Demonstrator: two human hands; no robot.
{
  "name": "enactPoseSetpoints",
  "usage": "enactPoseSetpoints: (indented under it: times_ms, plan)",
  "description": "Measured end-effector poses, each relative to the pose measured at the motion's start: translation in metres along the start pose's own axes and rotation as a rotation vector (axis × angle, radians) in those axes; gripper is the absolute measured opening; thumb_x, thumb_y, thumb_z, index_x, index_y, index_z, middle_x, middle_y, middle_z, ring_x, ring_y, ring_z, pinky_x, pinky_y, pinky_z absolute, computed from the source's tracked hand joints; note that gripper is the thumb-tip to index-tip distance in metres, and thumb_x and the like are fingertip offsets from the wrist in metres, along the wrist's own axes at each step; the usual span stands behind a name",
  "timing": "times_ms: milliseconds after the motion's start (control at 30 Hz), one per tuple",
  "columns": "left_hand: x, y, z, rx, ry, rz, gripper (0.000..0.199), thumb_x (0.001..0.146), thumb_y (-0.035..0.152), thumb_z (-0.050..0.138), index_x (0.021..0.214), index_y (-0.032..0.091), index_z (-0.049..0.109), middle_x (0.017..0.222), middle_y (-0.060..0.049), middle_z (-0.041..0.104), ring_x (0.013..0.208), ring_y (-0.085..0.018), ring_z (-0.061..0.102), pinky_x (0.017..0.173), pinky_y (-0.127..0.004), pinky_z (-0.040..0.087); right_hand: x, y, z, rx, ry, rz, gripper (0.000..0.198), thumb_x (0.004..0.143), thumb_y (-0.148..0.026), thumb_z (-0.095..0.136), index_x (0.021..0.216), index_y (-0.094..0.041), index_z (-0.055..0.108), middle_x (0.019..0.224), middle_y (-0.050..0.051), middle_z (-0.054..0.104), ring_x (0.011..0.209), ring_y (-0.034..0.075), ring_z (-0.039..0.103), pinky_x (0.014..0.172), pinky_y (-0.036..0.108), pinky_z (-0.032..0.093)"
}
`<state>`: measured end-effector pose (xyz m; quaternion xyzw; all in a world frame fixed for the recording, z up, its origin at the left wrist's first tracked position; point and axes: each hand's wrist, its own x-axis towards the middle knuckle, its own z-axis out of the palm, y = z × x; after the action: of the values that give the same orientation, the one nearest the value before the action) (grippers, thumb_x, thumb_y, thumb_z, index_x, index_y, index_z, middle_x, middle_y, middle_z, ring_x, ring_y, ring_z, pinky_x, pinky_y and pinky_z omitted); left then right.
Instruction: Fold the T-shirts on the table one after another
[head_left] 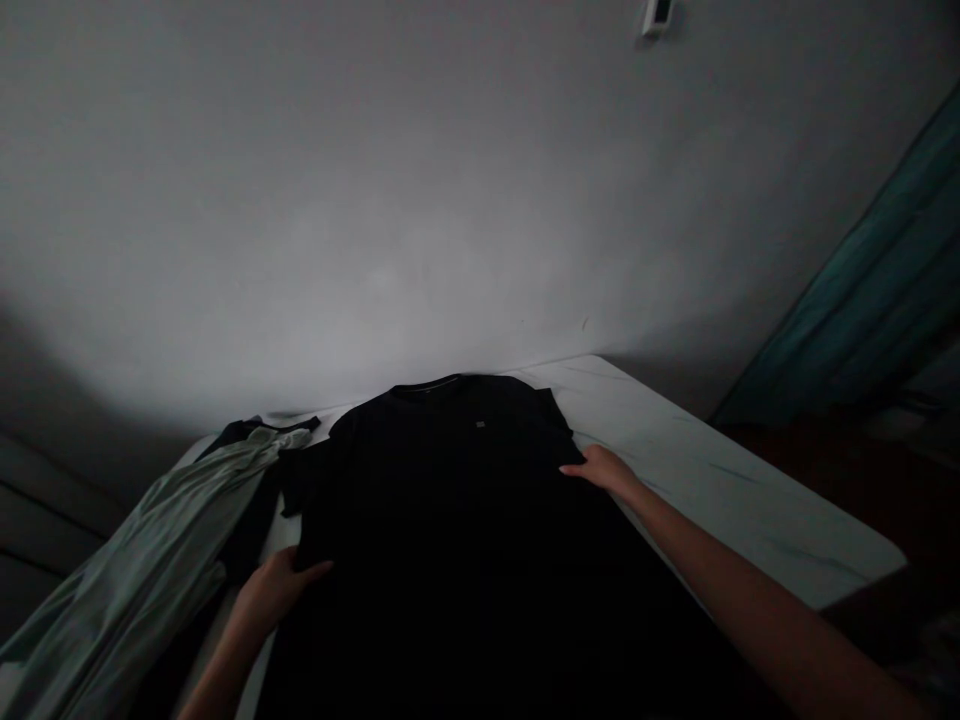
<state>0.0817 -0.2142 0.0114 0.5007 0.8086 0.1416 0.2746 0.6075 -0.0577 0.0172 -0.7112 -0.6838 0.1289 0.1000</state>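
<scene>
A black T-shirt (450, 520) lies spread out front side up, its neckline toward the wall and a small light logo on the chest. At its left side edge, below the sleeve, my left hand (276, 588) pinches the fabric with the thumb on top. My right hand (602, 470) grips the opposite side edge just under the other sleeve, thumb also on top. The other fingers of both hands are partly hidden by the cloth. The shirt's lower part is too dark to make out well.
Beneath the shirt is a white marbled table (720, 470) against a grey wall (420, 200). Pale green clothing (172, 530) and dark clothing (251, 525) lie at the left. A teal curtain (862, 270) hangs at right, and a small white device (658, 17) is on the wall.
</scene>
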Motion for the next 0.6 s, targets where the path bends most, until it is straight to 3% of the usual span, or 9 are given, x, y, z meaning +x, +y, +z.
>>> enactPoseSetpoints:
  times_ms: [133, 233, 400, 600]
  plan:
    - [-0.018, 0.005, 0.006, 0.058, 0.163, 0.014, 0.043, 0.070, 0.060, 0.052, 0.084, 0.021, 0.060, 0.084, -0.008, 0.074, 0.087, -0.031, 0.070, 0.073, -0.036, 0.054, -0.025, -0.013, 0.000, -0.106, 0.081, 0.085, 0.033, 0.092, -0.043, 0.049, 0.106, -0.018, 0.066, 0.096, 0.012, 0.072, 0.089, 0.027, 0.069, 0.065, 0.032, 0.048]
    - [-0.033, 0.011, 0.011, 0.123, 0.267, -0.045, 0.043, 0.076, 0.059, 0.044, 0.092, 0.021, 0.056, 0.096, -0.013, 0.072, 0.092, -0.031, 0.069, 0.076, -0.037, 0.053, -0.041, -0.017, 0.005, -0.221, 0.175, 0.078, 0.036, 0.098, -0.041, 0.038, 0.110, -0.017, 0.062, 0.091, 0.013, 0.072, 0.084, 0.027, 0.070, 0.064, 0.033, 0.049]
    - [-0.058, 0.030, 0.006, 0.280, 0.258, -0.166, 0.046, 0.084, 0.063, 0.032, 0.096, 0.023, 0.052, 0.093, -0.013, 0.072, 0.088, -0.035, 0.069, 0.067, -0.039, 0.051, -0.047, -0.014, 0.006, -0.318, 0.174, 0.073, 0.036, 0.101, -0.039, 0.033, 0.110, -0.016, 0.059, 0.084, 0.012, 0.072, 0.079, 0.028, 0.071, 0.060, 0.032, 0.048]
    - [-0.071, 0.035, 0.001, 0.428, 0.253, -0.148, 0.046, 0.091, 0.059, 0.026, 0.097, 0.022, 0.054, 0.089, -0.011, 0.071, 0.085, -0.035, 0.068, 0.064, -0.039, 0.049, -0.047, -0.012, -0.001, -0.347, 0.169, 0.055, 0.036, 0.101, -0.038, 0.035, 0.108, -0.013, 0.059, 0.091, 0.015, 0.071, 0.084, 0.029, 0.069, 0.065, 0.034, 0.049]
